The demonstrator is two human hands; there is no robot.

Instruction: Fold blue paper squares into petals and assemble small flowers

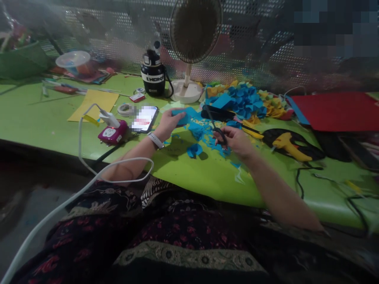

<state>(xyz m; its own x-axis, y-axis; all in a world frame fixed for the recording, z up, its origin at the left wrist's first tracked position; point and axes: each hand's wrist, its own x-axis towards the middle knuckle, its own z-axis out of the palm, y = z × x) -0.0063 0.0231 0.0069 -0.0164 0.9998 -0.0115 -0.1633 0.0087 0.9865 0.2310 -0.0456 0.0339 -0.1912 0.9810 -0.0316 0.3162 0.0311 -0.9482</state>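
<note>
In my left hand point(171, 123) is a piece of blue paper point(187, 115), pinched between thumb and fingers above the green table. My right hand point(232, 139) grips a pair of dark scissors point(215, 127) by the handles, with the blades pointing up and away, to the right of the paper. Blue paper scraps point(197, 130) lie scattered between the two hands, and a curled blue piece point(194, 150) rests nearer to me. Behind the scissors sits a black stapler-like object point(217, 113). A heap of blue and yellow paper pieces point(245, 100) lies beyond it.
A fan point(187, 88) and a black bottle point(153, 77) stand at the back. Left are a phone point(145, 118), a tape roll point(126, 109), a purple power socket point(113, 132) and yellow paper point(94, 103). A white cable point(59, 215) crosses my left arm. Right are a yellow glue gun point(288, 146) and red sheets point(334, 111).
</note>
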